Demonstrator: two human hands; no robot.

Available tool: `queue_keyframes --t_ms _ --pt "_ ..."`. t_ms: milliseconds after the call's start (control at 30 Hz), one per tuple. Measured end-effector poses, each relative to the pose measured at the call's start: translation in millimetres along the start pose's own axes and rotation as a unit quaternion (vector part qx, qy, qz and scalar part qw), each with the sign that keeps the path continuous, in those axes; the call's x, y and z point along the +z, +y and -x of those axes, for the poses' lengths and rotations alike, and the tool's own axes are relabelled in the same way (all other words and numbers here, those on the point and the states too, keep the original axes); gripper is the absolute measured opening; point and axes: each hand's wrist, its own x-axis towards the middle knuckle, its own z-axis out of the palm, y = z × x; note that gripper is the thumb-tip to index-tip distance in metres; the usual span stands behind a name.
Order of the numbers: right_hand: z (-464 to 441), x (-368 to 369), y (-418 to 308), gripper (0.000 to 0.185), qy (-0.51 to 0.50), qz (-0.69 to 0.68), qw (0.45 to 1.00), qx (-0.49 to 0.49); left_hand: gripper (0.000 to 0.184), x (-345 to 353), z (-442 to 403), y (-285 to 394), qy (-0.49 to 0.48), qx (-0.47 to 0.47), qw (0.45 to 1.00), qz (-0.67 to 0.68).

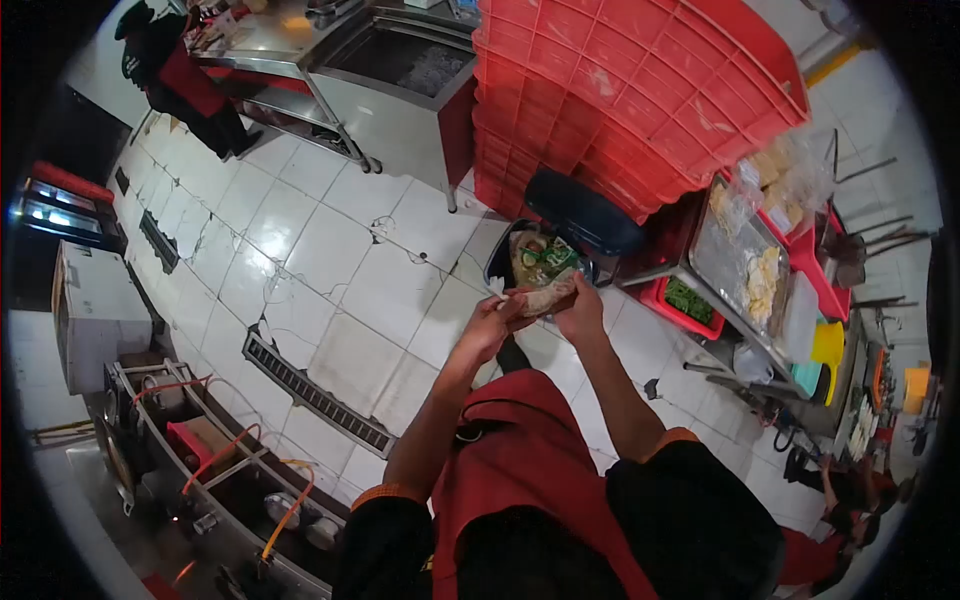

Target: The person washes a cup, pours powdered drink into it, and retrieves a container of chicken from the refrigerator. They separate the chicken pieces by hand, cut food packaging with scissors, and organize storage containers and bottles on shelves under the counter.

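A pale, elongated bag or wrapped package (546,296) is held between both hands, over the near side of an open dark bin. My left hand (490,325) grips its left end, where a white twisted tip sticks up. At its right end my right hand (582,308) has its fingers closed round it. Green and clear wrappers and other scraps (540,255) lie inside the bin (494,262), whose dark lid (585,212) stands raised behind it. What the package contains cannot be made out.
Tall red stacked crates (620,100) rise behind the bin. On the right, a metal rack holds a tray (728,255) and a red basket of greens (688,300). Stoves with orange hoses (245,460) stand lower left. A person (185,80) is upper left; others are lower right.
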Motion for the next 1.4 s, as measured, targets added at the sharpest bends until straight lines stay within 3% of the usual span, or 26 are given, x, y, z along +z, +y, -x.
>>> queue_keyframes --t_ms 100,133,267,400,533,667,767,867,933,1033,1067,1167,1200,1233,1267,1300,1333,1367,1400 --pt "-24.5 18.1 -14.4 0.028 -0.052 0.011 0.997 0.047 0.036 11.1 -32.5 9.4 0.007 -0.039 0.996 0.075" --pt "-31.1 24.7 -15.9 0.027 -0.036 0.023 0.999 0.024 0.035 17.1 -46.3 7.8 0.022 -0.058 0.994 0.088" --pt "-30.2 64.8 -45.4 0.022 0.020 0.056 0.998 0.033 0.034 49.4 -95.9 13.2 0.068 -0.039 0.993 -0.090" --pt "-66.6 49.2 -71.1 0.024 -0.056 0.038 0.996 -0.064 0.035 38.1 -134.6 -1.4 0.037 -0.031 0.997 -0.056" --pt "-73.4 64.2 -86.8 0.025 -0.056 0.009 0.994 0.098 0.035 38.4 -142.8 -0.6 0.015 -0.061 0.996 0.055" --pt "-89.5 47.9 -81.8 0.026 -0.062 0.067 0.993 0.074 0.038 47.0 -152.2 12.7 0.048 -0.126 0.991 0.014" --pt "-89.5 47.3 -81.5 0.024 -0.071 0.102 0.989 0.084 0.038 55.2 -155.1 24.0 0.014 -0.196 0.980 0.022" --pt "-78.6 71.3 -95.6 0.021 -0.017 0.086 0.993 0.084 0.036 50.7 -150.6 21.3 0.001 -0.138 0.990 -0.020" --pt "-78.0 78.8 -105.4 0.017 0.004 0.064 0.995 0.073 0.034 37.6 -151.2 14.4 -0.015 -0.121 0.992 0.030" --pt "-95.8 57.8 -117.5 0.015 -0.094 -0.024 0.992 0.085 0.031 31.1 -142.1 20.9 0.002 -0.095 0.994 0.059" --pt "-94.0 56.3 -118.5 0.017 0.030 0.013 0.998 0.048 0.030 29.8 -137.9 25.4 0.016 -0.084 0.994 0.060" --pt "-148.3 -29.3 -111.2 0.020 -0.087 0.103 0.991 -0.022 0.030 -8.1 -132.2 5.5 0.045 -0.113 0.991 -0.052" --pt "-175.7 -64.0 -101.3 0.021 -0.034 0.186 0.978 -0.084 0.031 -16.4 -127.9 2.5 0.057 -0.116 0.991 -0.019" --pt "-190.5 -85.1 -95.0 0.024 -0.003 0.376 0.920 -0.106 0.032 -24.0 -122.7 0.6 0.069 -0.117 0.991 0.016" --pt "-203.4 -98.7 -88.9 0.030 0.022 0.552 0.824 -0.126 0.034 -32.3 -117.0 -1.4 0.084 -0.113 0.989 0.051" --pt "-220.5 -115.2 -82.8 0.039 0.039 0.706 0.692 -0.147 0.034 -39.9 -111.2 -7.0 0.061 -0.080 0.988 0.117" --pt "-248.4 -163.3 -79.5 0.054 0.017 0.739 0.652 -0.170 0.035 -47.8 -104.0 -12.8 0.041 -0.039 0.982 0.179" --pt "-228.5 -138.6 -74.5 0.069 0.005 0.780 0.608 -0.146 0.036 -56.6 -93.2 -12.1 0.027 0.017 0.971 0.235" --pt "-207.7 -114.8 -70.4 0.085 -0.011 0.818 0.561 -0.124 0.033 -58.6 -80.6 -10.0 0.083 0.049 0.975 0.198"
